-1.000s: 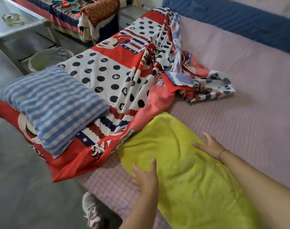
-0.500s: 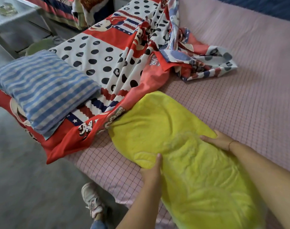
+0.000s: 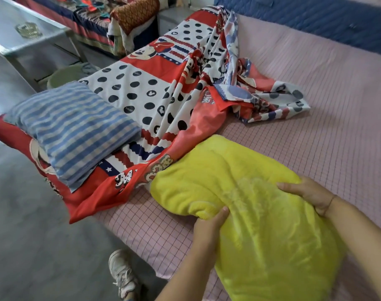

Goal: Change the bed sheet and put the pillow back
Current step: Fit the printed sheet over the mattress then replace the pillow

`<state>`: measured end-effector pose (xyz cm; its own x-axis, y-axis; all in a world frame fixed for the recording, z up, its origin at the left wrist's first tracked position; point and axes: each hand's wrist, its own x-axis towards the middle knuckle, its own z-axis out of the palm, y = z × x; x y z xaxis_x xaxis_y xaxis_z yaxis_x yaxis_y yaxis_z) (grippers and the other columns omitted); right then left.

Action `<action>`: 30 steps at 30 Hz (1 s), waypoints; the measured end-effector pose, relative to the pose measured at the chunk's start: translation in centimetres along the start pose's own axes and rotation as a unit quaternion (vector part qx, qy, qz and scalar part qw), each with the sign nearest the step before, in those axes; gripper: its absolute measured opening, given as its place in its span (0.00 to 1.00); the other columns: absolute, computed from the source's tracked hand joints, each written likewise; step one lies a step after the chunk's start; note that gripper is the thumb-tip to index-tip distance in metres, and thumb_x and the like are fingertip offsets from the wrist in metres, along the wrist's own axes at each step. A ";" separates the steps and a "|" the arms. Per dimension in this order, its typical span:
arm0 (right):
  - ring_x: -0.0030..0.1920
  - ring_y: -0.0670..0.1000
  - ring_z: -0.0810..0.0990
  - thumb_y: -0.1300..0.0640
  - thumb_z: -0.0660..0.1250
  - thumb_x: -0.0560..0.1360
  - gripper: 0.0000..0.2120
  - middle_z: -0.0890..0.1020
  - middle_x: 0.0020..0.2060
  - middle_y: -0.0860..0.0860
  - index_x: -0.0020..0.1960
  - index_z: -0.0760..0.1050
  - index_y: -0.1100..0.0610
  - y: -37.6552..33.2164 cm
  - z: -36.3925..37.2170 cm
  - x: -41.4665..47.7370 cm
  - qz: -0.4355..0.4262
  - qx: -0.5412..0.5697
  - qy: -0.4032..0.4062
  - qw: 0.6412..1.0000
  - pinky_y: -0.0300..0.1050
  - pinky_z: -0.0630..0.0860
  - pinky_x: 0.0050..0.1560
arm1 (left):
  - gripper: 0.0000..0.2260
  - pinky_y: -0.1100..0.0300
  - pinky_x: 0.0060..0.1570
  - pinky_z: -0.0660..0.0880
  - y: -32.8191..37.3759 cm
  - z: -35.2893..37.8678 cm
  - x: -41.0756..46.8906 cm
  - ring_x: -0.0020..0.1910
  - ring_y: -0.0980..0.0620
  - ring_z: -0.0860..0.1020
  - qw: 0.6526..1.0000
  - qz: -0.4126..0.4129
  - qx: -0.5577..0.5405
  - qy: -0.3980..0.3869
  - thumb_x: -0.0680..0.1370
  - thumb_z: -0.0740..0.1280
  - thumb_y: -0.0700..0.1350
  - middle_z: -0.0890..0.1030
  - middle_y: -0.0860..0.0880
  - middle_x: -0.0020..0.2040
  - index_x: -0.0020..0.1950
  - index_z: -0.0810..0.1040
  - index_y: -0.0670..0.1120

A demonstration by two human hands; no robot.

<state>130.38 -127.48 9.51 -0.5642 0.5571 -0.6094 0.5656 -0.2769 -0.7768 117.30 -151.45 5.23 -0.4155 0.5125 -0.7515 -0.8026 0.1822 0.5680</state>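
Observation:
A long yellow fluffy pillow [image 3: 239, 209] lies at the near side of the bed on the pink checked sheet [image 3: 337, 118]. My left hand [image 3: 209, 224] grips its near edge with curled fingers. My right hand [image 3: 307, 192] grips its far edge. A red, white and blue cartoon-print sheet [image 3: 163, 83] is bunched along the left half of the bed and hangs over the left edge. A blue-striped pillow [image 3: 74, 129] rests on that sheet at the left.
The grey floor [image 3: 22, 235] runs along the left, with my white shoe [image 3: 122, 272] beside the bed. A green basin [image 3: 63, 76] and a metal table [image 3: 22, 38] stand at far left. A blue quilted headboard [image 3: 315, 16] lines the far side.
Both hands went from lying flat on the yellow pillow to gripping its two edges. The pillow's middle is now squeezed and bunched between them.

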 end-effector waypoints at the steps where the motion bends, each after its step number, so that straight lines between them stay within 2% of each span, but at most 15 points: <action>1: 0.49 0.61 0.84 0.43 0.85 0.42 0.51 0.84 0.51 0.61 0.60 0.76 0.61 -1.1 0.2 -0.5 -0.011 0.012 -0.002 1.000 0.54 0.82 0.46 | 0.16 0.50 0.47 0.80 1.1 -0.1 -0.5 0.49 0.47 0.83 1.000 0.011 -0.002 -0.008 0.69 0.78 0.48 0.85 0.47 0.51 0.53 0.79 0.48; 5: 0.50 0.62 0.83 0.44 0.84 0.45 0.46 0.84 0.51 0.61 0.59 0.77 0.62 -6.8 1.3 -1.8 -0.044 0.014 -0.016 0.999 0.59 0.79 0.53 | 0.15 0.47 0.51 0.79 6.0 -0.5 -1.9 0.50 0.45 0.83 0.999 0.043 -0.017 -0.026 0.69 0.77 0.49 0.85 0.47 0.52 0.52 0.79 0.50; 7: 0.48 0.61 0.84 0.46 0.83 0.48 0.43 0.84 0.50 0.61 0.59 0.77 0.63 -10.3 2.5 -2.4 -0.069 0.012 -0.029 0.997 0.57 0.82 0.48 | 0.17 0.44 0.53 0.79 8.6 -0.9 -2.6 0.50 0.44 0.83 0.998 0.057 -0.025 -0.032 0.68 0.77 0.49 0.85 0.47 0.51 0.55 0.79 0.49; 9: 0.47 0.59 0.85 0.50 0.81 0.58 0.33 0.84 0.51 0.61 0.58 0.77 0.62 -13.8 4.1 -2.7 -0.093 0.023 -0.051 0.994 0.54 0.83 0.44 | 0.20 0.42 0.54 0.78 11.1 -1.5 -3.1 0.51 0.43 0.83 0.996 0.076 -0.039 -0.040 0.68 0.77 0.50 0.85 0.47 0.52 0.58 0.79 0.49; 11: 0.46 0.58 0.85 0.57 0.71 0.69 0.20 0.84 0.51 0.60 0.59 0.77 0.63 -17.3 5.9 -2.7 -0.117 0.040 -0.069 0.990 0.52 0.83 0.43 | 0.20 0.42 0.54 0.78 14.1 -2.4 -3.7 0.51 0.43 0.83 0.993 0.102 -0.051 -0.044 0.69 0.76 0.50 0.85 0.47 0.52 0.59 0.78 0.49; 13: 0.45 0.57 0.85 0.59 0.65 0.71 0.18 0.84 0.51 0.59 0.60 0.77 0.62 -20.6 8.0 -2.2 -0.137 0.045 -0.080 0.986 0.50 0.83 0.41 | 0.22 0.42 0.54 0.78 17.3 -3.7 -4.1 0.52 0.44 0.83 0.989 0.133 -0.056 -0.042 0.69 0.77 0.50 0.85 0.47 0.53 0.61 0.78 0.49; 15: 0.46 0.57 0.85 0.58 0.65 0.72 0.18 0.84 0.52 0.59 0.61 0.76 0.61 -23.5 10.3 -1.5 -0.157 0.040 -0.096 0.982 0.49 0.82 0.40 | 0.26 0.41 0.55 0.78 20.6 -5.2 -4.4 0.52 0.43 0.83 0.985 0.157 -0.056 -0.043 0.67 0.78 0.52 0.84 0.47 0.54 0.63 0.77 0.49; 18: 0.48 0.58 0.84 0.54 0.69 0.69 0.21 0.83 0.54 0.60 0.60 0.77 0.61 -28.0 14.8 0.4 -0.182 0.020 -0.105 0.977 0.50 0.83 0.42 | 0.26 0.42 0.53 0.78 26.2 -8.4 -4.7 0.52 0.43 0.83 0.981 0.184 -0.062 -0.027 0.68 0.78 0.52 0.84 0.47 0.55 0.64 0.76 0.49; 21: 0.48 0.59 0.84 0.44 0.81 0.56 0.38 0.83 0.52 0.61 0.59 0.78 0.62 -32.1 20.2 2.8 -0.201 -0.013 -0.106 0.974 0.51 0.83 0.42 | 0.27 0.45 0.50 0.79 32.1 -12.6 -4.6 0.53 0.43 0.82 0.975 0.211 -0.067 -0.008 0.69 0.77 0.51 0.83 0.46 0.56 0.66 0.75 0.48; 23: 0.44 0.58 0.85 0.40 0.83 0.47 0.45 0.84 0.49 0.61 0.58 0.78 0.62 -34.7 24.3 4.6 -0.207 -0.023 -0.120 0.971 0.50 0.82 0.38 | 0.25 0.47 0.47 0.78 35.7 -15.7 -4.1 0.53 0.42 0.81 0.973 0.217 -0.081 0.009 0.71 0.75 0.49 0.82 0.45 0.56 0.65 0.74 0.48; 28: 0.43 0.56 0.85 0.41 0.83 0.46 0.42 0.85 0.46 0.58 0.55 0.79 0.60 -39.9 35.3 8.8 -0.222 -0.018 -0.161 0.961 0.46 0.81 0.36 | 0.26 0.43 0.51 0.78 43.4 -24.1 -2.1 0.53 0.40 0.82 0.968 0.219 -0.110 0.046 0.68 0.75 0.52 0.83 0.43 0.56 0.64 0.76 0.48; 30: 0.46 0.57 0.85 0.43 0.82 0.53 0.40 0.85 0.49 0.58 0.59 0.78 0.61 -41.5 39.2 10.9 -0.212 -0.018 -0.174 0.961 0.47 0.81 0.39 | 0.19 0.42 0.52 0.78 46.0 -27.0 -1.2 0.53 0.39 0.82 0.966 0.221 -0.121 0.054 0.72 0.73 0.50 0.83 0.43 0.55 0.61 0.77 0.48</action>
<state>77.21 -140.57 28.85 -0.9124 0.3162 -0.2598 0.2572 -0.0509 -0.9650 69.33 -166.30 23.17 -0.7721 0.4032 -0.4912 -0.6077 -0.2420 0.7564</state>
